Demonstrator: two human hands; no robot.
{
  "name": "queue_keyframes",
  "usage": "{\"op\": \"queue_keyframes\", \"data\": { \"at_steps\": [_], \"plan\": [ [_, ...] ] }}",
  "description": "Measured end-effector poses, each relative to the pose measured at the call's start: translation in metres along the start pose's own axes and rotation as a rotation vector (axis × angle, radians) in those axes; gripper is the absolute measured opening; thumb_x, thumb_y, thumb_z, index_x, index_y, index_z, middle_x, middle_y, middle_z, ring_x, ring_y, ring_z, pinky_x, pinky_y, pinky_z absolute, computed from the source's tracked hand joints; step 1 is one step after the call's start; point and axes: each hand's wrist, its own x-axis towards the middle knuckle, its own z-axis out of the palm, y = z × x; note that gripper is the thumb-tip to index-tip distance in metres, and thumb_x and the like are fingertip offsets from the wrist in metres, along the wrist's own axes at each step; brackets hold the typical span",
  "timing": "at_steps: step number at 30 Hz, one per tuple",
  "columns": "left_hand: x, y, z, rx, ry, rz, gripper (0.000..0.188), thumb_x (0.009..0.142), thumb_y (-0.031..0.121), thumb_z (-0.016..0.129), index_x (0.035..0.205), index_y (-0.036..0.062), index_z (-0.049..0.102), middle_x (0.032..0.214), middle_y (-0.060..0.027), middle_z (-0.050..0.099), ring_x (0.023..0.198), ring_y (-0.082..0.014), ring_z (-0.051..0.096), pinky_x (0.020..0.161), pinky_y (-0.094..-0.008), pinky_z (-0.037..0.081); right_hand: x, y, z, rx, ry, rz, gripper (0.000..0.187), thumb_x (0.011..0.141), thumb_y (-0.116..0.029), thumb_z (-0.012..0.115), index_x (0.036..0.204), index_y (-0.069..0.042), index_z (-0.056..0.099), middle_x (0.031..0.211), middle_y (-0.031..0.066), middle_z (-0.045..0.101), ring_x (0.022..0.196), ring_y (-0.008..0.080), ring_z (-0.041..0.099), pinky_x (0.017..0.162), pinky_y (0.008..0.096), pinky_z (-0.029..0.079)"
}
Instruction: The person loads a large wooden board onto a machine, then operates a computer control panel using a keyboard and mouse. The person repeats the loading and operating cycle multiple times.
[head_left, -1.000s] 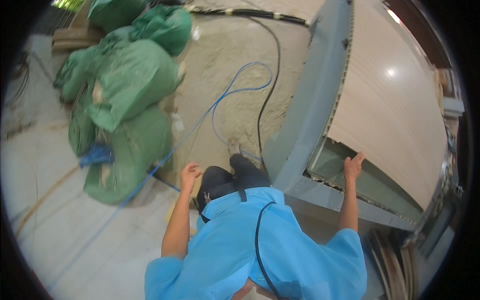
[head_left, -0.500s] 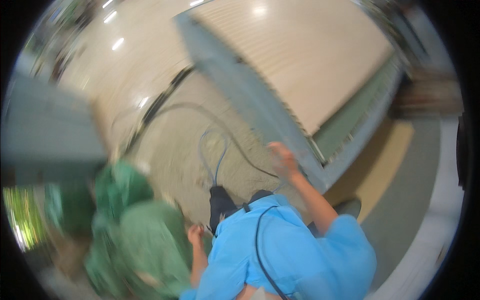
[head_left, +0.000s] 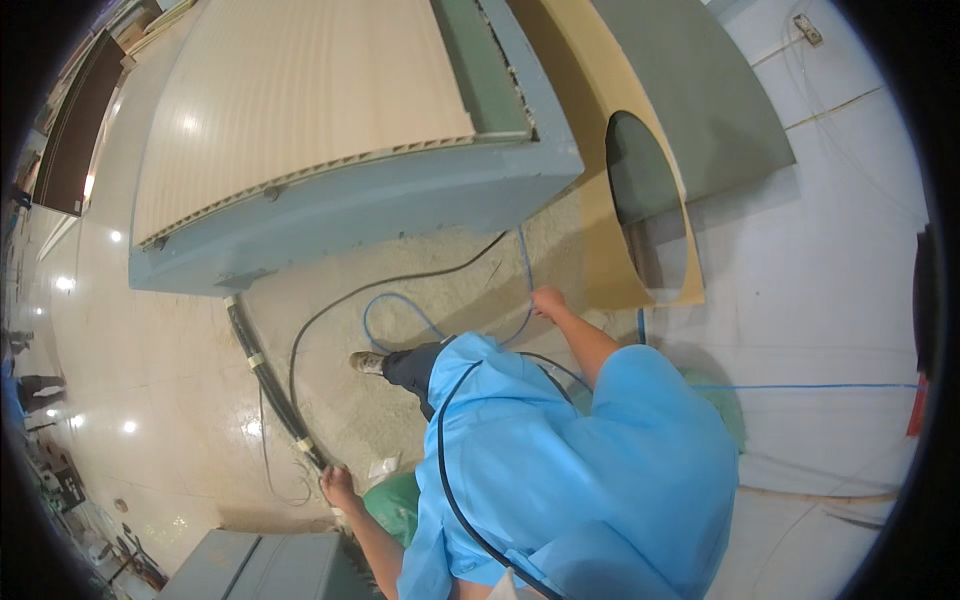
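Observation:
My right hand (head_left: 547, 302), its fingers curled in, hangs over the floor close to a thin blue hose (head_left: 526, 262). The hose runs past it, and I see no grip on it. Out to the left, my left hand (head_left: 340, 487) is loosely closed, with nothing visible in it. It overlaps the near end of a dark bundle of tubes or cable bound with pale tape (head_left: 268, 382). Beside that wrist bulges a green bag or cloth (head_left: 393, 505), partly hidden by my arm and light blue clothing.
Ahead stands a blue-grey platform (head_left: 380, 222) topped with a ribbed cream panel (head_left: 310, 90). At its right lie a tan sheet with an oval cutout (head_left: 597, 245) and a grey-green board (head_left: 700, 110). A black cable (head_left: 345, 297) curves over the floor. Grey boxes (head_left: 255, 565) stand lower left.
My view has turned to the right, so the platform now lies across the front and the tan sheet shows fully. My left arm reaches farther out; the right hand's fingers are more curled.

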Motion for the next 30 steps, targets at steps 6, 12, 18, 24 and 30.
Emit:
{"op": "queue_keyframes", "data": {
  "at_steps": [6,12,18,24,30],
  "plan": [
    [0.056,0.084,-0.046,0.074,-0.093,0.051,0.041,0.087,-0.004,0.069,0.126,-0.0014,0.057,0.093,-0.0074,0.066,0.087,-0.0203,0.067,0.083,-0.0316,0.055,-0.058,-0.044,0.171,-0.463,-0.111,-0.23,0.033,0.087,-0.029,0.06,0.094,0.0,0.074,0.078,0.0203,0.07,0.071,0.0313,0.07,0.063,0.0467,0.052],
    [0.048,0.064,-0.148,0.341,-0.111,-0.165,0.036,0.084,0.0,0.075,0.117,-0.0033,0.062,0.09,-0.0098,0.065,0.078,-0.018,0.064,0.078,-0.035,0.056,-0.221,-0.248,0.425,-0.429,-0.41,-0.873,0.03,0.085,-0.024,0.06,0.102,-0.004,0.074,0.097,0.025,0.072,0.09,0.0442,0.07,0.079,0.0531,0.055],
    [0.039,0.051,-0.242,0.184,0.147,-0.465,0.042,0.082,0.0,0.076,0.122,-0.0033,0.063,0.095,-0.0165,0.071,0.084,-0.0282,0.073,0.079,-0.0377,0.059,-0.412,-0.414,0.52,-0.108,-0.684,-1.261,0.035,0.096,-0.035,0.06,0.114,-0.007,0.069,0.096,0.0148,0.073,0.08,0.0273,0.071,0.076,0.0407,0.056],
    [0.133,0.095,-0.315,-0.076,0.091,-0.305,0.034,0.083,-0.005,0.069,0.117,-0.0024,0.065,0.093,-0.0134,0.071,0.082,-0.0251,0.072,0.079,-0.0343,0.058,-0.382,-0.39,0.565,-0.183,-0.562,-0.928,0.032,0.094,-0.031,0.06,0.102,-0.001,0.068,0.084,0.0105,0.07,0.077,0.0226,0.07,0.071,0.0388,0.054],
    [0.221,0.171,-0.368,-0.162,0.059,-0.2,0.034,0.087,-0.007,0.066,0.12,-0.0035,0.061,0.094,-0.0124,0.069,0.086,-0.0253,0.073,0.084,-0.035,0.06,-0.338,-0.241,0.566,-0.87,-0.469,-0.69,0.03,0.083,-0.028,0.061,0.075,-0.002,0.072,0.066,0.0162,0.069,0.06,0.0311,0.067,0.061,0.044,0.053]
  ]
}}
